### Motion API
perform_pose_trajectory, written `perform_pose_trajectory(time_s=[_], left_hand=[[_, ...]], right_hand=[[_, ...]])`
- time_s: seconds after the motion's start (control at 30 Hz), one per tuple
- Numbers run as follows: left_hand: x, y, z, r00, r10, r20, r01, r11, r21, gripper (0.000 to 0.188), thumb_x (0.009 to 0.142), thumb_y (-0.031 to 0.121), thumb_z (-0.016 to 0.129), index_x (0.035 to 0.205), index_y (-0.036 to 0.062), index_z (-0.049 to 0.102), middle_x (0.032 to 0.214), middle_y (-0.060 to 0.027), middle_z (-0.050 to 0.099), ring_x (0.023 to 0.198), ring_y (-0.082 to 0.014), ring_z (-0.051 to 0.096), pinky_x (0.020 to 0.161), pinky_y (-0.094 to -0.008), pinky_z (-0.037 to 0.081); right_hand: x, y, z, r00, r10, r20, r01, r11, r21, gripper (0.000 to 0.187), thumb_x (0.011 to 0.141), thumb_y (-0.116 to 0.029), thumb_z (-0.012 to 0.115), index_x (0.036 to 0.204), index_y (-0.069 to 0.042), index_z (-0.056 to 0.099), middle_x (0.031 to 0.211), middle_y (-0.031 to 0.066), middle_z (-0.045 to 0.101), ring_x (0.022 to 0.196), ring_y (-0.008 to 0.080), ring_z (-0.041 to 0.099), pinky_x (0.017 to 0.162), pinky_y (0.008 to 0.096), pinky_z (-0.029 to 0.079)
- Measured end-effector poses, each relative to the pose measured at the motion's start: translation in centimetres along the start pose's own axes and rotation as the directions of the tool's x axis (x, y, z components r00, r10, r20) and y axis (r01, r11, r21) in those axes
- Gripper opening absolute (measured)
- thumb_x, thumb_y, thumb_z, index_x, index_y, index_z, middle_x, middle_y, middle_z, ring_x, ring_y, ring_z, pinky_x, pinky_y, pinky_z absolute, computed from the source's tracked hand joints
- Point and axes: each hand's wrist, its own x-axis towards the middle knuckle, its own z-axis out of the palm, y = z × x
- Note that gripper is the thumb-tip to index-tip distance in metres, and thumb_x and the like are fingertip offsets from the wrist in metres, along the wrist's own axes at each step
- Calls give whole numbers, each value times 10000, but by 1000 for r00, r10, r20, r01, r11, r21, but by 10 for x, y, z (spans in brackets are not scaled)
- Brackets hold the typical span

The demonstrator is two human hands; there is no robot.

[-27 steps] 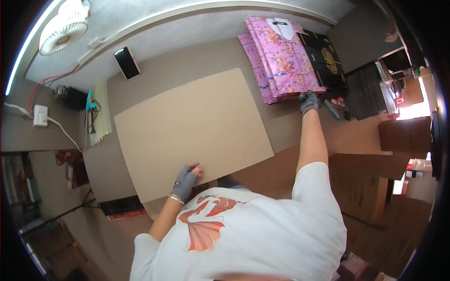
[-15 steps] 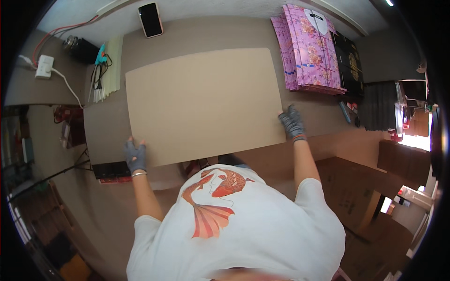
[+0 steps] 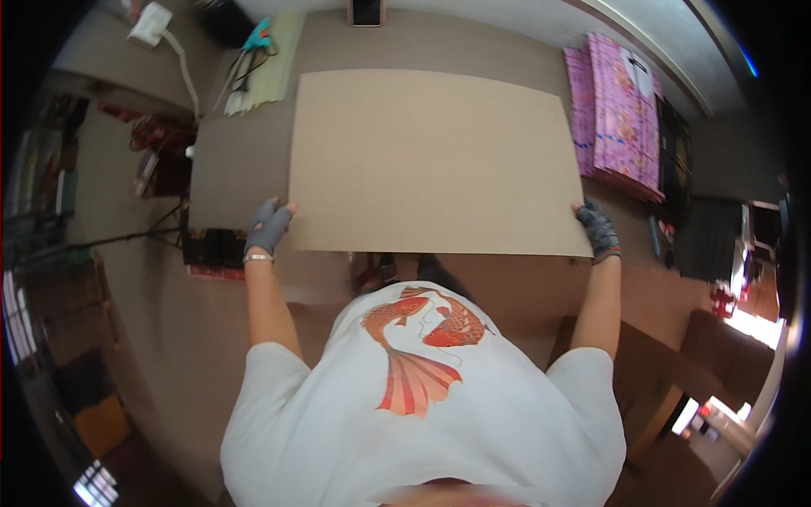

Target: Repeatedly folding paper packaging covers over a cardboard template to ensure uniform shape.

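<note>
A large plain tan cardboard sheet (image 3: 435,165) lies flat in front of me, its near edge reaching past the table's front edge. My left hand (image 3: 269,228), in a grey glove with bare fingertips, grips its left edge near the front corner, thumb against the board. At the opposite side, my right hand (image 3: 599,230) in a dark grey glove has its fingers curled on the right edge near the front corner. Parts of the fingers under the board are hidden.
Pink floral folded packages (image 3: 623,114) are stacked at the back right beside black ones (image 3: 672,148). Pale strips (image 3: 283,63) with a teal-handled glue gun (image 3: 257,35) lie at the back left, near a white power adapter (image 3: 152,23). A phone (image 3: 367,11) rests at the back.
The view has turned, so everything shifts in it. The sheet now sits squarer to my body, its near edge level across the view. Both hands are still at its sides.
</note>
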Motion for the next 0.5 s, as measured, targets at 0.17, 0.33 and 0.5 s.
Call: perform_pose_trajectory(time_s=[0.17,0.33,0.5], left_hand=[[47,0,-31,931,76,358,29,960,-278,736,837,372,723,1384,-62,489,1182,-171,653,1070,-248,638,956,-353,492],[53,32,-32,870,178,460,132,814,-566,704,814,265,741,1397,-29,478,1261,-145,618,1115,-224,618,952,-344,498],[4,105,-13,890,431,147,-455,829,326,771,811,285,678,1484,59,380,1125,-193,649,1027,-351,638,935,-397,499]], right_hand=[[24,46,-37,997,47,68,-29,969,-245,488,923,-332,660,1271,5,601,1070,63,676,923,174,631,836,333,519],[15,50,-5,997,64,-47,-72,982,-174,590,914,-268,683,1400,5,491,1281,120,601,1163,196,554,985,318,452],[-7,43,8,989,-118,-90,110,990,-88,608,915,-174,667,1450,2,439,1299,95,590,1124,170,550,970,309,452]])
